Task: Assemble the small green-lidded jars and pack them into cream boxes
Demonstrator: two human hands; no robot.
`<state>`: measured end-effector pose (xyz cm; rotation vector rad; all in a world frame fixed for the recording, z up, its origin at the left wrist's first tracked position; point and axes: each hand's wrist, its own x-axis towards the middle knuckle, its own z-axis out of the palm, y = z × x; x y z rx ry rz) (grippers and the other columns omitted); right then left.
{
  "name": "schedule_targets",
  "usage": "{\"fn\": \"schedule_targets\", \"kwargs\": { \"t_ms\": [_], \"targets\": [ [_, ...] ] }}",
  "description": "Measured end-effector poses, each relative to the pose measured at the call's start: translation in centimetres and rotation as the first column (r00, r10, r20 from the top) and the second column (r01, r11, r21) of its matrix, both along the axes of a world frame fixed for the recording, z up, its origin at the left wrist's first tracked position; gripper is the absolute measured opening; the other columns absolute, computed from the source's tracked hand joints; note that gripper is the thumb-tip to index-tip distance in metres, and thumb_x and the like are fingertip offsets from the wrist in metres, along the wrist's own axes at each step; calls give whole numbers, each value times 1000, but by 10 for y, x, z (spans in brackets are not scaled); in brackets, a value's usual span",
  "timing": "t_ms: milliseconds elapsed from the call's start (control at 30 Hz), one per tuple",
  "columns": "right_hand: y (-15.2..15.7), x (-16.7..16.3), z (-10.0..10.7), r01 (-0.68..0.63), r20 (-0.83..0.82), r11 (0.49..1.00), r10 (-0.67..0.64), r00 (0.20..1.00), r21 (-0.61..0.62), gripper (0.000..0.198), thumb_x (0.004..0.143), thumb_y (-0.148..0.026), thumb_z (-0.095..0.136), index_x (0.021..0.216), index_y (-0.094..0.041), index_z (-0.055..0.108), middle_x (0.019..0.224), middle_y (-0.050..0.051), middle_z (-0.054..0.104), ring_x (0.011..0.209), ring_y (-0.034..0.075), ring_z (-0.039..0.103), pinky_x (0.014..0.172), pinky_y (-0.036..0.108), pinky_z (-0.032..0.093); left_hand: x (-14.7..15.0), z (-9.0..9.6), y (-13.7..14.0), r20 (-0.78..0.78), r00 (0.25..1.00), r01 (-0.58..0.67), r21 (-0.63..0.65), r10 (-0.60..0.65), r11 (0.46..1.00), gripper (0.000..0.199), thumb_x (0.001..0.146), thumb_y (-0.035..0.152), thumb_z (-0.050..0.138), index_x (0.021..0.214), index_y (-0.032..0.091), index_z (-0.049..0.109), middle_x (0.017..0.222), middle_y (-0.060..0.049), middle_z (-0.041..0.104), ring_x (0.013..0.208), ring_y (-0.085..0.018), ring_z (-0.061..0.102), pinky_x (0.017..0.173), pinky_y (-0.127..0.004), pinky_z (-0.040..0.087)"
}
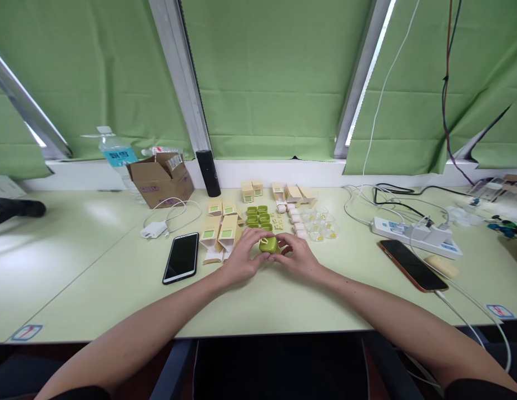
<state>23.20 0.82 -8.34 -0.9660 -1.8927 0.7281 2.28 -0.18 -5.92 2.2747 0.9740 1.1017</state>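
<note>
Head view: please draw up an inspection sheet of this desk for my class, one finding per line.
Surface: pale table, with a seam across its left part.
Things in use: green case in hand; beyond it, green trays, yellow pieces, pink pieces and clear pieces; cartons at left and farther back.
Clutter: left phone, right phone, brown box, black cylinder, bottle.
Hands: left hand and right hand both grip the green case.
Cables: white charger with looped cable; power strip at right, plugs in, cables tangled around it.
Surroundings: green blinds behind the table.
Other people: nothing seen.
</note>
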Motion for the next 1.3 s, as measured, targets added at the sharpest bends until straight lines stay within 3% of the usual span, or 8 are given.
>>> {"fn": "schedule_targets", "kwargs": {
  "t_ms": [467,633,767,900,1067,1300],
  "targets": [
    [-3,-1,5,48,10,992,-47,999,-119,34,79,-38,84,101,-22,63,99,3,75,87,19,72,80,36,59,-1,-7,1,-29,999,-26,-55,24,998,42,93,32,67,134,28,56,136,-10,61,122,-29,59,104,-48,53],
    [-2,0,5,120,108,984,-106,988,-130,38,75,-42,87,94,-22,60,93,2,73,84,20,68,75,36,55,3,-10,-1,-73,993,-95,-91,88,991,45,91,23,67,134,27,54,134,-9,61,117,-27,61,103,-49,54],
    [-1,1,6,121,159,987,-103,982,-108,39,71,-36,89,93,-22,60,95,2,72,83,19,64,75,35,52,5,-12,-1,-74,991,-114,-66,109,991,45,92,10,56,134,26,53,132,-9,61,115,-25,62,104,-48,54],
    [-3,3,6,79,139,991,-63,988,-110,31,79,-25,80,100,-23,58,100,3,72,82,17,65,71,31,51,3,-11,2,-66,986,-154,-21,153,988,48,91,5,49,134,26,54,133,-9,61,114,-24,62,104,-48,54],
    [-6,4,5,48,214,998,-39,976,-37,34,85,-17,67,115,-25,54,111,4,69,88,19,68,68,29,49,3,-8,1,-79,979,-184,51,188,982,40,89,7,51,124,25,56,126,-8,63,115,-26,61,103,-49,53],
    [-5,6,1,50,351,982,-113,929,184,21,90,-14,64,109,-25,61,111,6,71,106,25,65,77,34,51,3,-4,-2,-164,955,-205,234,247,950,21,85,6,53,96,23,59,104,-6,68,106,-27,62,97,-48,48]
  ]
}}
